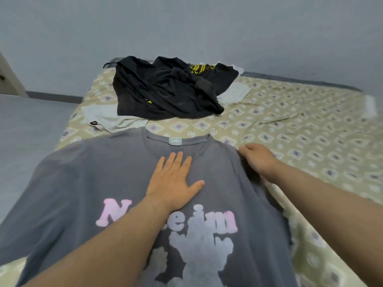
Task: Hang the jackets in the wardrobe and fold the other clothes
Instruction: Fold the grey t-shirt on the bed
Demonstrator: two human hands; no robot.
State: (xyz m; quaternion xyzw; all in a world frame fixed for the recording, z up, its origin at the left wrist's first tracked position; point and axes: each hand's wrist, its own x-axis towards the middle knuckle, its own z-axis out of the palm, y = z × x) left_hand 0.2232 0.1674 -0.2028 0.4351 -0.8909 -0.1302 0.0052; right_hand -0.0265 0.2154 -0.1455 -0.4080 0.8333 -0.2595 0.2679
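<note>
My left hand (pixel 172 183) lies flat on the chest of the grey T-shirt (pixel 83 183), just below the neckline in the middle of the frame. Its fingers are straight and close together, the thumb is splayed out to the right, and the palm presses on the cloth. My right hand (pixel 257 160) is at the shirt's shoulder, right of centre. Its fingers are bent down over the shoulder edge and grip the fabric there, with the knuckles turned up toward me.

The T-shirt is spread front side up across the lower half of the frame, collar pointing toward the top. A small pale label (pixel 175 141) shows inside the back of the neck. A pink and pale grey print (pixel 199 241) with puffy letters fills the lower centre, and my left forearm partly covers it. The shirt's left sleeve reaches past the mattress edge at the lower left.

The shirt rests on a patterned bedsheet (pixel 310 125), beige with small diamond shapes, which fills the right side of the frame. At the upper centre a heap of black clothes (pixel 161 94) with yellow markings sits on the sheet, apart from the T-shirt. A pale garment (pixel 107 119) lies under the heap, sticking out at its lower left and right. A plain grey-blue wall (pixel 207 27) fills the top of the frame.
</note>
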